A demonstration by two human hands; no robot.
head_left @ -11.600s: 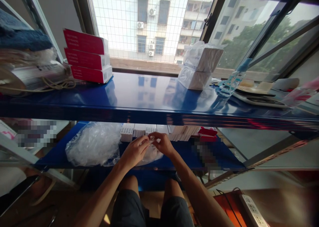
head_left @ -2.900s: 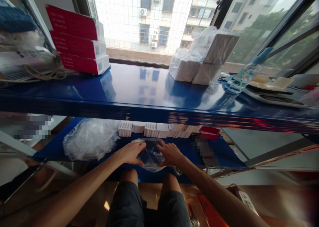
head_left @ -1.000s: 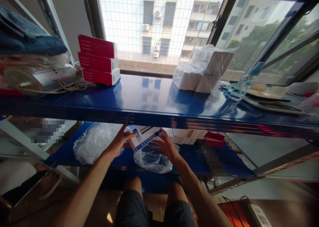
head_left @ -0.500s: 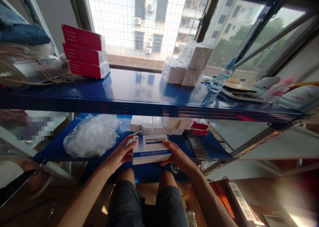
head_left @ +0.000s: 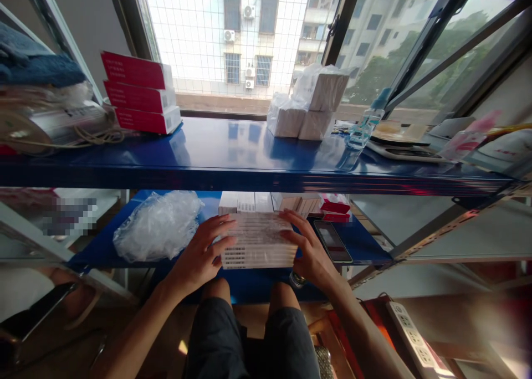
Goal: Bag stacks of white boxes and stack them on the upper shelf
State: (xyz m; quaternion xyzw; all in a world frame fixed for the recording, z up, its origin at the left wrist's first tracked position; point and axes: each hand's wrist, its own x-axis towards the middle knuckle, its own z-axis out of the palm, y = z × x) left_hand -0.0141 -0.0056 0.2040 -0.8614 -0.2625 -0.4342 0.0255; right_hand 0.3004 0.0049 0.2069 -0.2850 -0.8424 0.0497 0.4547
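Bright window (head_left: 249,35) light falls across a blue upper shelf (head_left: 216,152), above and beyond both hands. Nearest, the left hand (head_left: 203,251) and the right hand (head_left: 310,251) hold a stack of flat white boxes (head_left: 261,249) between them at the front of the lower shelf (head_left: 368,245), fingers spread apart and curved around its two ends. Clear plastic seems to cover the stack, though glare and blur make that hard to confirm.

Just beyond the fingertips stands a row of white boxes (head_left: 246,201). Left of the left hand lies a heap of clear plastic bags (head_left: 160,226); right of the right hand lies a phone (head_left: 333,241), with small red boxes (head_left: 334,204) behind it.

Farther out, on the upper shelf, three red-and-white boxes (head_left: 137,93) are piled beyond the left hand. Beyond the right hand sit three plastic-wrapped bundles (head_left: 305,110), and farther right a clear spray bottle (head_left: 366,125). Below the right hand, well off to its right, is a power strip (head_left: 411,334).
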